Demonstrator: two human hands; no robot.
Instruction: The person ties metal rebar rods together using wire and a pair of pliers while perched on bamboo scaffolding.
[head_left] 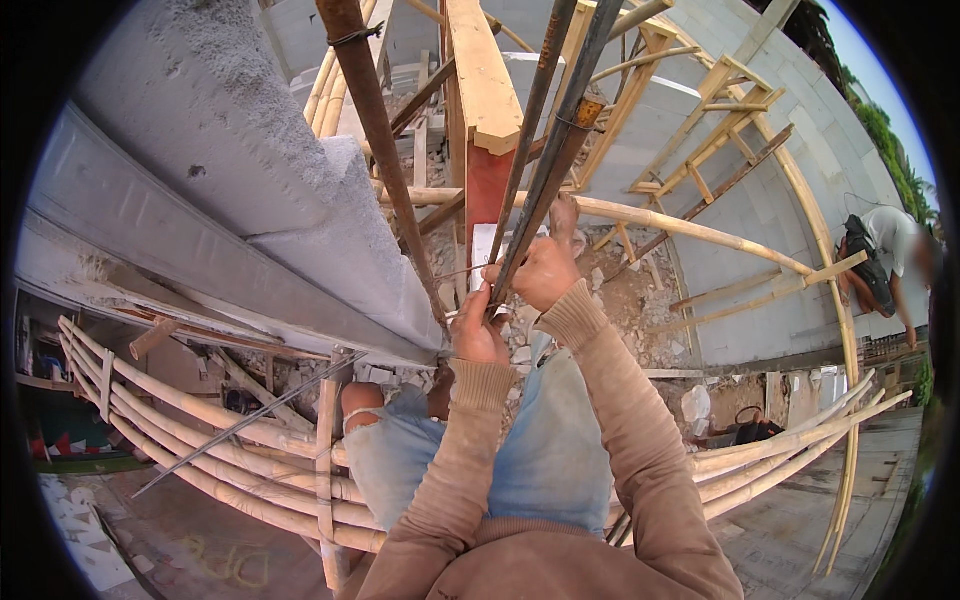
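Observation:
My right hand [545, 272] grips a bundle of dark steel reinforcing bars [545, 150] that rises up through the middle of the view. My left hand [476, 332] is just below it, fingers pinched on a thin tie wire [462, 271] beside the bars. Another rusty bar [385, 150] stands to the left, against the grey block wall [250, 130]. Both forearms wear brown sleeves and come up from the lower edge.
I stand high on bamboo scaffold poles [200, 440]. A wooden plank on a red post [487, 120] stands behind the bars. Rubble lies far below. More bamboo and timber framing [720, 150] spans the right, where another person [885, 260] bends over the wall.

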